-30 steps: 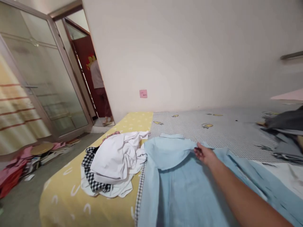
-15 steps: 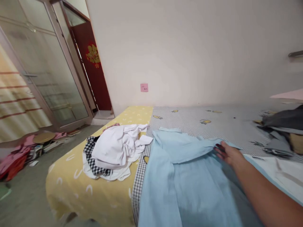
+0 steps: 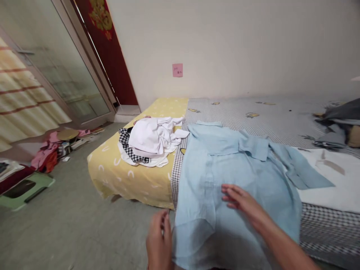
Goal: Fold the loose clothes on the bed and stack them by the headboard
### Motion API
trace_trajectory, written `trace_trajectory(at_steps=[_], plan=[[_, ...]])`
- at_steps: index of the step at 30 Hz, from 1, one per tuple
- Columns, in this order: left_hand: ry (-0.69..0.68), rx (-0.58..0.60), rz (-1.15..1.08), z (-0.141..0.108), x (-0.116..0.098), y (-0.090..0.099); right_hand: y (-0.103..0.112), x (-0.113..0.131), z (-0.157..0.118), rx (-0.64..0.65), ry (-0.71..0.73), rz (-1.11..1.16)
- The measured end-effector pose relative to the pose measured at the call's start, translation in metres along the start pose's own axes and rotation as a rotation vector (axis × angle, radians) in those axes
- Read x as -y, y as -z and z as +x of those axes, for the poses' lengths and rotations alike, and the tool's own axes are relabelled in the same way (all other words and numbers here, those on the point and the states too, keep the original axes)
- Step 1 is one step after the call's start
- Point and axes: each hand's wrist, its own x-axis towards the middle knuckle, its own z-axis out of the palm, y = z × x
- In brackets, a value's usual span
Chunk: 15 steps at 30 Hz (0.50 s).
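From where I'm standing, the shirt (image 3: 225, 168) is lying spread on the bed (image 3: 275, 123), its long axis running from the far side toward the person, its lower part draping over the near edge. The right hand (image 3: 242, 200) is hanging over its middle, fingers parted and gripping nothing; whether they are brushing the fabric, I can't tell. The left hand (image 3: 159, 238) is sitting lower, just outside the shirt's left edge, fingers loosely curling, a gap showing by the thumb; blur is hiding any contact. So the shirt is lying beneath the right hand, nearer its middle, and to the right of the left hand, nearer its low side edge. One sleeve (image 3: 306, 170) is stretching rightward, past the right hand, over a white cloth (image 3: 329, 193).
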Motion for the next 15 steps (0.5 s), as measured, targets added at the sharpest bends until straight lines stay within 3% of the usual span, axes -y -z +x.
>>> trace_trajectory(at_steps=[2, 5, 7, 8, 11, 15], plan=[[0.127, -0.052, -0.151, 0.03, 0.0, 0.009, -0.031, -0.02, -0.02, -0.038, -0.054, -0.032], [0.351, 0.208, -0.41, 0.049, -0.006, -0.002, -0.067, -0.035, -0.034, -0.013, -0.111, -0.02], [0.394, 0.382, -0.553, 0.048, -0.008, -0.014, -0.084, -0.035, -0.039, 0.063, -0.063, 0.074], [0.366, 0.405, -0.571, 0.047, -0.009, -0.019, -0.089, -0.032, -0.042, 0.095, -0.027, 0.144], [0.201, 0.293, -0.459, 0.048, -0.001, -0.025, -0.1, -0.024, -0.047, 0.147, 0.026, 0.295], [0.105, 0.198, -0.333, 0.056, 0.026, -0.018, -0.1, -0.034, -0.043, 0.109, 0.095, 0.176]])
